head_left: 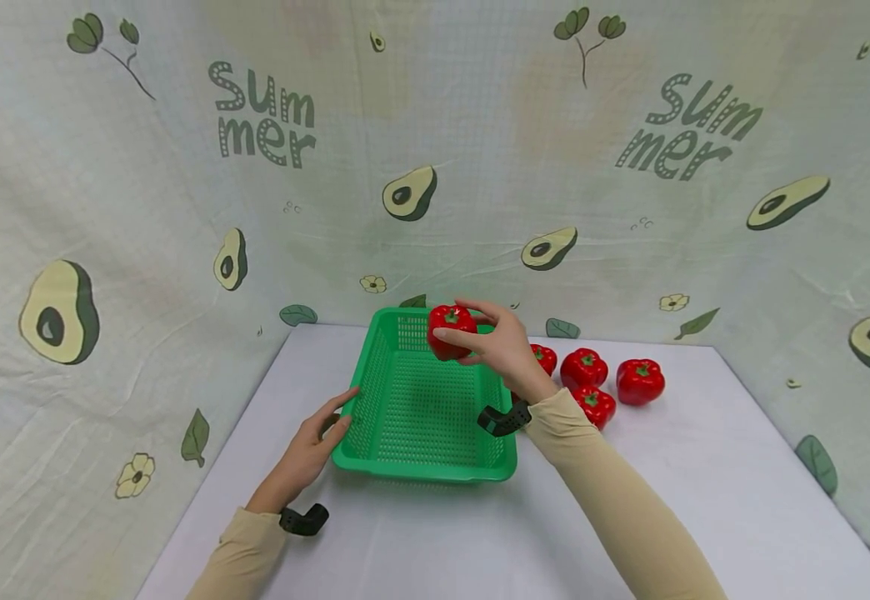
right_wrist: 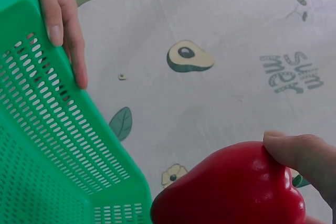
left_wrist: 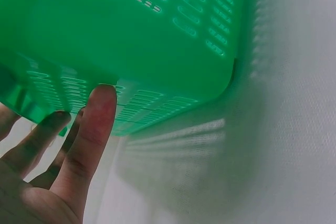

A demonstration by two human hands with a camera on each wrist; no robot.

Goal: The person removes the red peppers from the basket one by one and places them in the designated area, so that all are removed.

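Observation:
A green perforated plastic basket (head_left: 423, 472) stands on the table, its inside bare in the head view. My left hand (head_left: 309, 447) rests against the basket's left side; in the left wrist view its fingers (left_wrist: 94, 124) are fairly straight and touch the outer wall. Above the far part of the basket, my right hand (head_left: 508, 342) grips a red bell pepper (head_left: 441, 343) between thumb and fingers. The right wrist view shows the thumb (right_wrist: 302, 153) pressed on the glossy pepper (right_wrist: 231, 187), held near the basket's rim; the other fingers are mostly out of sight.
Several more red bell peppers (head_left: 639, 382) lie on the white tabletop (head_left: 675, 467) right of the basket, some partly behind my right arm. A cloth printed with avocados (head_left: 410, 193) hangs behind and at both sides.

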